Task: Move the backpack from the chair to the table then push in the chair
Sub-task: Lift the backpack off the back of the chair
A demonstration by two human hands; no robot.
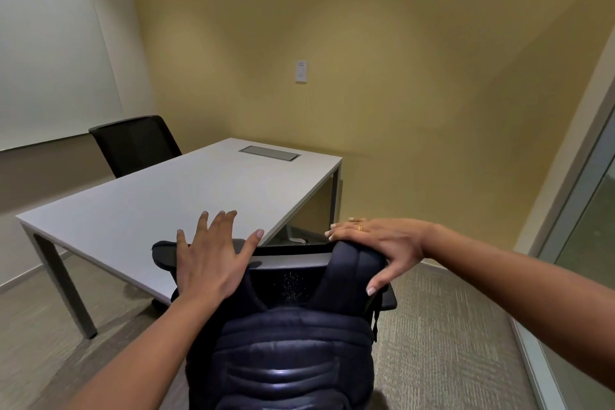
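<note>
The backpack (283, 353), dark and padded, hangs on the back of the near chair (289, 259) at 6 o'clock, its 2 shoulder straps looped up over the top rail and its quilted back panel facing the camera. It is on the chair, not on the worktop (173, 190).

The left hand (208, 263) lies over the chair's top rail at the left strap, palm down, fingers (226, 220) spread apart and straight, closed on nothing; the fingertips reach over the near edge of the worktop. The right hand (376, 243) rests on top of the right strap (352, 263) where it crosses the rail, fingers loosely curved over the far side and the thumb down the near side, draped rather than clamped. A ring shows on 1 finger of that hand.

The worktop is white and rectangular, running from 9 o'clock toward 12, with a grey hatch (270, 153) set into its far end. The near chair's rail sits just beside the worktop's near right corner. A 2nd black chair (134, 143) stands at 10 o'clock behind the far side of the worktop. A white wall plate (301, 71) is on the yellow wall at 12 o'clock. A glass panel (585, 226) runs down the side at 3 o'clock.
</note>
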